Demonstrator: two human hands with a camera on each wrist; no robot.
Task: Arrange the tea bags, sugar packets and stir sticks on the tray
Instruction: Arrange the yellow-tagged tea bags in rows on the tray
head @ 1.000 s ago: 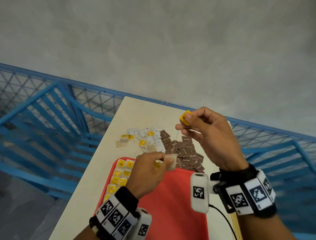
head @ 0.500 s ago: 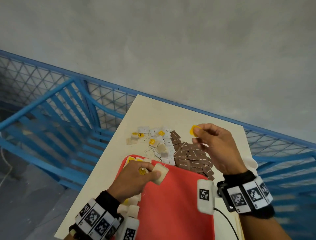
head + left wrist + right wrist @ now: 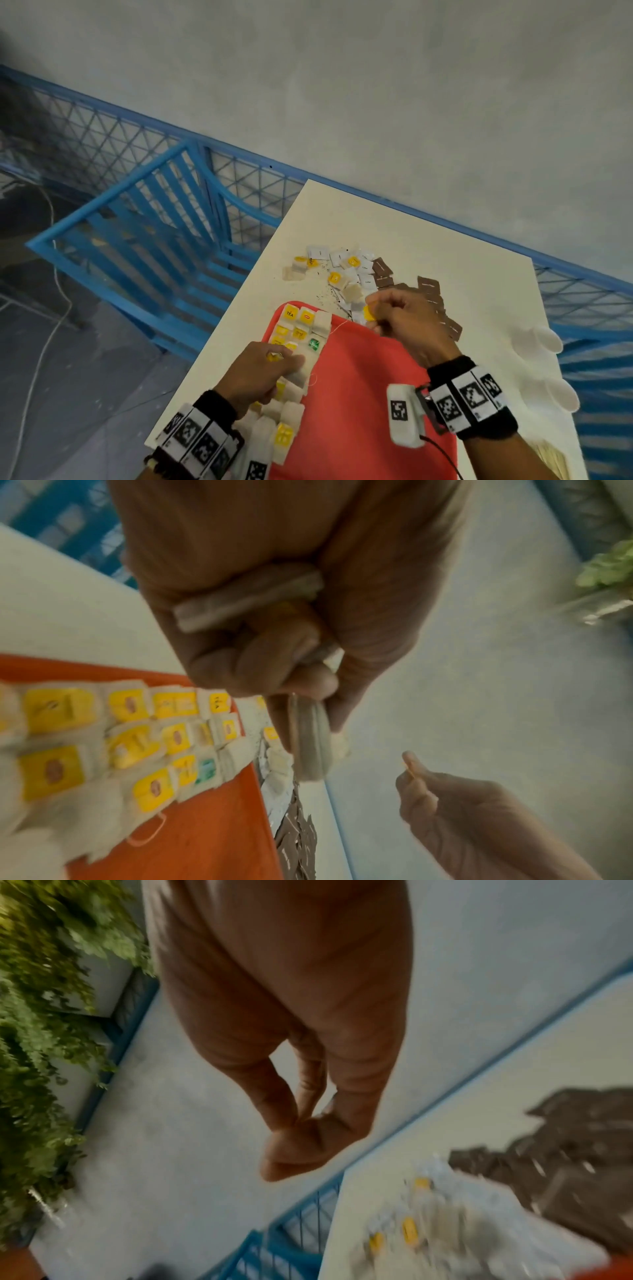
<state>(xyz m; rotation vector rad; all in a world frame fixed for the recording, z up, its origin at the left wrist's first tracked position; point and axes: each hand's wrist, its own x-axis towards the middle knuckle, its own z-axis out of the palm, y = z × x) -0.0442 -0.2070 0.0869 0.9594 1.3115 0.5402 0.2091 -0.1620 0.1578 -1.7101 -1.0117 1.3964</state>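
Observation:
A red tray (image 3: 359,394) lies on the cream table (image 3: 445,246). Rows of yellow-tagged tea bags (image 3: 298,325) fill the tray's left side. My left hand (image 3: 291,363) is low over these rows, fingers curled round a pale tea bag (image 3: 308,739), with a second bag (image 3: 246,599) tucked in the palm. My right hand (image 3: 375,308) is at the tray's far edge and pinches that bag's yellow tag (image 3: 368,313); a thin string (image 3: 337,329) trails from it. In the right wrist view the fingertips (image 3: 301,1131) are pressed together and the tag is hidden.
Loose white sugar packets (image 3: 356,267) and brown packets (image 3: 428,286) are heaped on the table beyond the tray, with a few stray tea bags (image 3: 298,269). White gloves (image 3: 537,339) lie at the right. A blue mesh railing (image 3: 205,192) borders the table.
Both hands have come down. The left hand carried its tea bag left onto the rows on the tray. The right hand lowered the yellow tag to the tray's far edge.

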